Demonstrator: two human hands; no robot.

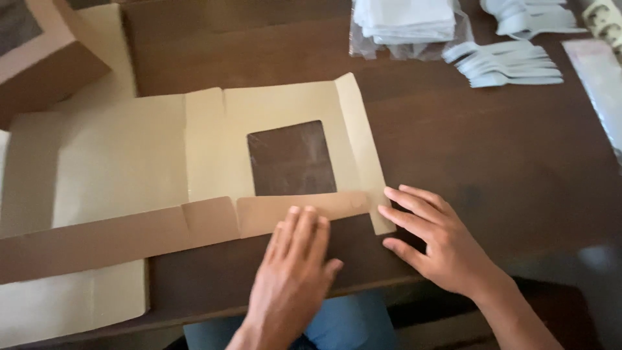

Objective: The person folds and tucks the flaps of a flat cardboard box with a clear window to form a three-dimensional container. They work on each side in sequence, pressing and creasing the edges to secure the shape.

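Observation:
A flat, unfolded brown cardboard box blank [129, 155] with a clear rectangular window [291, 159] lies on the dark wooden table [492, 149]. Its near flap [259, 214] is folded over toward the window. My left hand [295, 272] lies flat, fingers together, with the fingertips pressing on that folded flap. My right hand [434, 240] rests just right of it, fingers spread, touching the blank's lower right corner flap and the table. Neither hand grips anything.
An assembled brown window box [39, 55] stands at the far left. A stack of white napkins in clear wrap [408, 23] and several white plastic forks [512, 65] lie at the back right. A clear plastic sheet [599, 84] lies along the right edge.

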